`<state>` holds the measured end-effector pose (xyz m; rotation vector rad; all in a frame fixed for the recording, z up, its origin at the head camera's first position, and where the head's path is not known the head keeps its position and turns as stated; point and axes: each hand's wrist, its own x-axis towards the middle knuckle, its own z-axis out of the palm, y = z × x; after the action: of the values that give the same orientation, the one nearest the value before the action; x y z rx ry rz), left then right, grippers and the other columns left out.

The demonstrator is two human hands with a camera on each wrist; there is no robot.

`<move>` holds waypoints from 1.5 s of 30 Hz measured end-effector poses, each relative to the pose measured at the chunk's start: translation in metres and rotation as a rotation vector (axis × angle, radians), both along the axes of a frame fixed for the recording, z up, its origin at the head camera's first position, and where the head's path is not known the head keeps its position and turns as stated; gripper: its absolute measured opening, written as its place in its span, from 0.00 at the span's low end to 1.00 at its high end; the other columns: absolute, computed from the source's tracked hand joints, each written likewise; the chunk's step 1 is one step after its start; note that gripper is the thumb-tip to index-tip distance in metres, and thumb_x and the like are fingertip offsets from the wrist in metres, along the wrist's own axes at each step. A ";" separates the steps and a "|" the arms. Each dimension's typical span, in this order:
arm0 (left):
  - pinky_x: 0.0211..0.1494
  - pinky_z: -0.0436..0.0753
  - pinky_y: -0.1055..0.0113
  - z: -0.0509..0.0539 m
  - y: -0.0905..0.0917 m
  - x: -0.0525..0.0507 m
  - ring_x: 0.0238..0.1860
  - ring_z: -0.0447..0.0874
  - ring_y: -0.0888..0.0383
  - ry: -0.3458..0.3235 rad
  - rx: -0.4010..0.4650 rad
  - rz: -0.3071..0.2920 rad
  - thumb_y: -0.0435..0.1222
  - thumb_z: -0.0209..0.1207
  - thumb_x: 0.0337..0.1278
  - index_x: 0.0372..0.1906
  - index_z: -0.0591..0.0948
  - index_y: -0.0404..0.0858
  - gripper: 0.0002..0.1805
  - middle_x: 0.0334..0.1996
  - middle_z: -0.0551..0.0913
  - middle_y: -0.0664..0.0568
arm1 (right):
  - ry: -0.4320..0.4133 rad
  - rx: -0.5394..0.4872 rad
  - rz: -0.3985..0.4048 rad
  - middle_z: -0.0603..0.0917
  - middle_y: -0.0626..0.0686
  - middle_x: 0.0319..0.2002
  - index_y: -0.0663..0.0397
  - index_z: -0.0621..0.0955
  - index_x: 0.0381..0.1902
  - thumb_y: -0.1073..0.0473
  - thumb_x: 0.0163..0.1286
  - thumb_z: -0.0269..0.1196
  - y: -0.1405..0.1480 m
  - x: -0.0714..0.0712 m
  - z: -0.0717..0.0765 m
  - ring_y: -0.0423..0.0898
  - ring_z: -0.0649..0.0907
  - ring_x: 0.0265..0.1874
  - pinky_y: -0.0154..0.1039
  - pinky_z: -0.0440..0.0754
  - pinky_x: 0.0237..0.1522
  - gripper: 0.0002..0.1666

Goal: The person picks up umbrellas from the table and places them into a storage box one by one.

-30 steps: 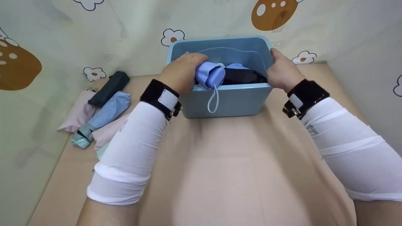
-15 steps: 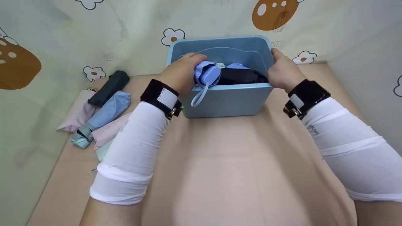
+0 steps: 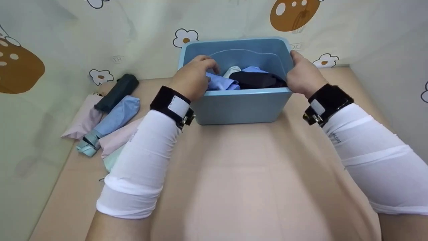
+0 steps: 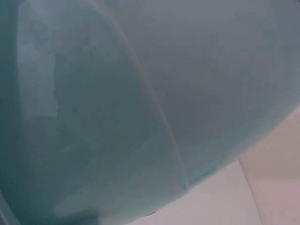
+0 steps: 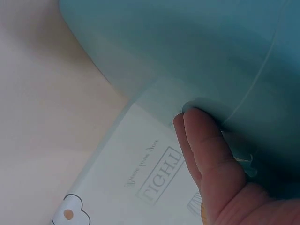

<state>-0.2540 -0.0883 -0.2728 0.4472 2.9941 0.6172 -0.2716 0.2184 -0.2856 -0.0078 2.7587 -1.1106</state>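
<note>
A light blue plastic bin (image 3: 240, 107) stands against the back wall in the head view. At its front left, my left hand (image 3: 192, 78) reaches over the rim with loosely bent fingers, just above a periwinkle-blue folded umbrella (image 3: 222, 82) lying inside. Whether a fingertip still touches that umbrella is hidden. My right hand (image 3: 304, 75) holds the bin's right end at the rim. Its fingers (image 5: 208, 140) lie against the outer wall in the right wrist view; the thumb is hidden there. Only bin wall (image 4: 154, 93) fills most of the left wrist view, without fingers.
Inside the bin also lie a black folded umbrella (image 3: 257, 80) and a pale green bundle (image 3: 232, 71). Several folded umbrellas lie left on the table, among them a dark green one (image 3: 117, 93), a blue one (image 3: 117, 115) and a pink one (image 3: 85, 117).
The periwinkle umbrella, earlier gripped by my left hand with its strap hanging over the front rim, now lies lower in the bin. The left fingers have loosened; the right hand keeps its place.
</note>
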 end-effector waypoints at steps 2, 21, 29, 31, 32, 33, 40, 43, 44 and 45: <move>0.75 0.75 0.59 0.000 0.000 0.000 0.77 0.71 0.51 -0.011 -0.008 0.004 0.32 0.52 0.79 0.62 0.81 0.53 0.18 0.79 0.67 0.58 | -0.003 0.003 0.000 0.55 0.62 0.84 0.52 0.38 0.86 0.71 0.69 0.42 0.000 -0.001 0.000 0.59 0.61 0.80 0.60 0.56 0.82 0.51; 0.77 0.72 0.55 -0.024 -0.021 0.008 0.70 0.78 0.53 0.191 0.108 0.009 0.46 0.52 0.79 0.65 0.80 0.42 0.20 0.67 0.82 0.50 | 0.015 0.011 0.000 0.55 0.60 0.84 0.53 0.39 0.86 0.69 0.69 0.43 0.001 -0.001 -0.002 0.57 0.60 0.81 0.58 0.54 0.83 0.51; 0.86 0.55 0.48 -0.041 -0.044 0.022 0.83 0.61 0.47 0.226 0.105 -0.032 0.55 0.48 0.79 0.65 0.81 0.40 0.28 0.74 0.75 0.45 | 0.002 0.019 -0.012 0.54 0.60 0.85 0.53 0.39 0.86 0.69 0.70 0.42 0.001 -0.002 -0.001 0.58 0.59 0.81 0.58 0.53 0.83 0.50; 0.86 0.54 0.47 -0.043 -0.051 0.026 0.86 0.52 0.45 0.204 0.101 -0.037 0.57 0.46 0.80 0.67 0.80 0.40 0.30 0.79 0.69 0.45 | 0.000 0.017 -0.014 0.53 0.60 0.85 0.53 0.38 0.86 0.69 0.70 0.42 0.000 -0.001 -0.001 0.58 0.58 0.82 0.59 0.53 0.83 0.50; 0.86 0.53 0.46 -0.044 -0.055 0.028 0.86 0.49 0.45 0.188 0.100 -0.036 0.58 0.45 0.80 0.68 0.79 0.41 0.31 0.81 0.66 0.45 | 0.000 0.018 -0.015 0.53 0.60 0.85 0.53 0.38 0.86 0.69 0.69 0.42 0.000 -0.001 -0.001 0.58 0.58 0.82 0.58 0.52 0.83 0.50; 0.86 0.52 0.45 -0.045 -0.058 0.030 0.87 0.47 0.45 0.174 0.101 -0.034 0.60 0.45 0.80 0.70 0.78 0.41 0.33 0.82 0.63 0.45 | 0.000 0.018 -0.014 0.53 0.59 0.85 0.52 0.39 0.86 0.69 0.69 0.42 0.000 -0.001 -0.001 0.58 0.58 0.82 0.58 0.53 0.83 0.50; 0.85 0.51 0.39 -0.052 -0.074 0.042 0.87 0.44 0.42 0.130 0.057 -0.001 0.61 0.52 0.76 0.82 0.63 0.46 0.40 0.87 0.50 0.51 | 0.010 0.022 -0.007 0.53 0.60 0.85 0.53 0.39 0.86 0.70 0.69 0.41 0.000 0.000 0.000 0.58 0.59 0.81 0.58 0.53 0.83 0.50; 0.85 0.52 0.40 -0.057 -0.079 0.046 0.86 0.46 0.42 0.139 0.027 0.030 0.57 0.59 0.73 0.85 0.55 0.48 0.45 0.87 0.50 0.49 | 0.016 0.021 -0.008 0.54 0.60 0.85 0.54 0.40 0.86 0.70 0.69 0.42 0.000 0.000 0.000 0.58 0.59 0.81 0.58 0.53 0.83 0.50; 0.85 0.52 0.41 -0.058 -0.081 0.047 0.86 0.48 0.42 0.140 0.018 0.040 0.55 0.61 0.72 0.86 0.52 0.48 0.47 0.87 0.50 0.48 | 0.016 0.021 -0.009 0.54 0.60 0.85 0.54 0.40 0.86 0.70 0.69 0.42 0.000 0.000 0.000 0.58 0.60 0.81 0.58 0.53 0.83 0.50; 0.85 0.52 0.41 -0.060 -0.083 0.048 0.86 0.48 0.41 0.140 0.003 0.053 0.55 0.61 0.72 0.86 0.51 0.48 0.48 0.86 0.51 0.46 | 0.018 0.019 -0.011 0.55 0.60 0.84 0.53 0.40 0.86 0.70 0.69 0.42 0.000 0.000 0.000 0.58 0.60 0.81 0.58 0.54 0.83 0.50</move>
<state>-0.2061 -0.1717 -0.3325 0.4304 3.1469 0.6194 -0.2714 0.2188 -0.2855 -0.0002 2.7880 -1.0920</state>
